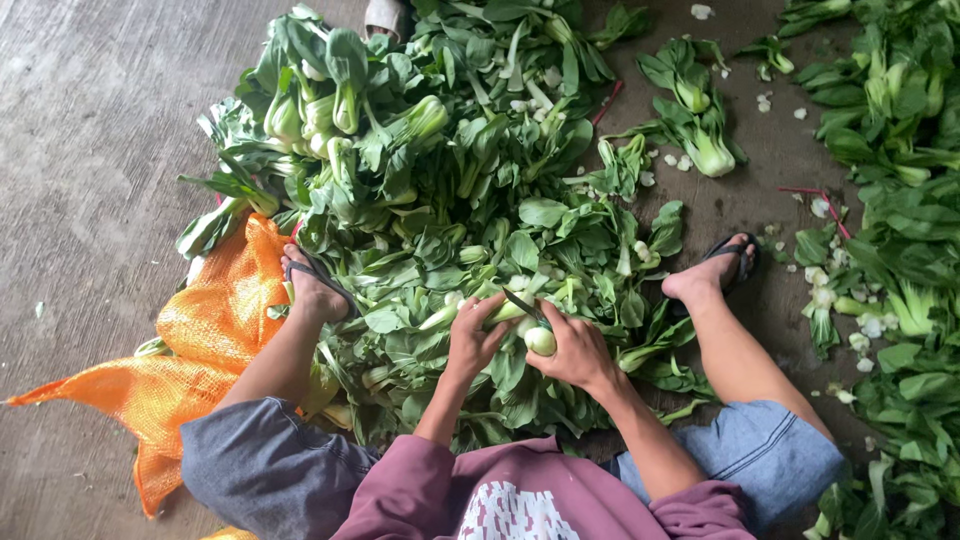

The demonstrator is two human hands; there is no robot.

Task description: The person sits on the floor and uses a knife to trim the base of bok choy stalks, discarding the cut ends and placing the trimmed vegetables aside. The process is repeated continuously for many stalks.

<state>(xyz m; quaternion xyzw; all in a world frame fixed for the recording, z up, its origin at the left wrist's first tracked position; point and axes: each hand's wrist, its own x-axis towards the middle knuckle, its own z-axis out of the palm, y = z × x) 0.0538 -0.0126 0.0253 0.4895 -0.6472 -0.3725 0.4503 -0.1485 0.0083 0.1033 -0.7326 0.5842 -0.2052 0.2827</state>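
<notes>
Two hands over the greens pile (450,200) | left hand (472,338) fingers curled round leafy stalk (505,312) | right hand (578,350) clamps pale stalk base (540,341) and knife (524,305) | orange mesh sack (205,340) beside pile

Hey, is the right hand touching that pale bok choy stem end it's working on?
Touching. The head view shows the right hand wrapped around the bok choy, fingers against its pale base, no gap visible.

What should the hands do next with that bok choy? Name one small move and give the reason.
Probably draw the knife through the pale base of the bok choy. The right hand holds blade and stem end together, the left hand grips the leafy part, and cut white base pieces lie scattered on the concrete floor beside the trimmed heads, so the root end likely comes off next.
</notes>
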